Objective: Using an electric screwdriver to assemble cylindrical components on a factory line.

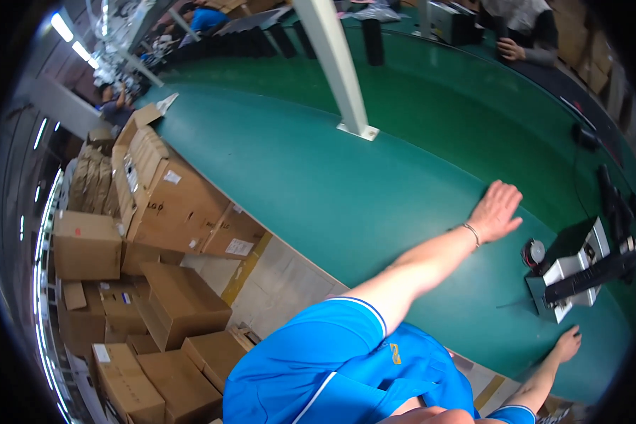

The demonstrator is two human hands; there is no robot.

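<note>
My left hand (497,212) lies palm down at the far edge of the green work surface (283,184), its fingers stretched out and holding nothing. A bracelet (472,234) circles that wrist. At the lower right my right hand (567,344) rests on the same surface, loosely open, with nothing visible in it. Between and to the right of the hands stands a silver and black metal device (544,291), with a black bar-shaped part (590,274) across it. A small round part with a silver face and red edge (533,252) sits beside the device.
A white post (339,71) stands bolted on the table. Beyond runs a darker green belt (431,120) with black upright pieces (373,42) along its far side. Cardboard boxes (184,304) are stacked at left. Another person's hand (510,49) shows across the belt.
</note>
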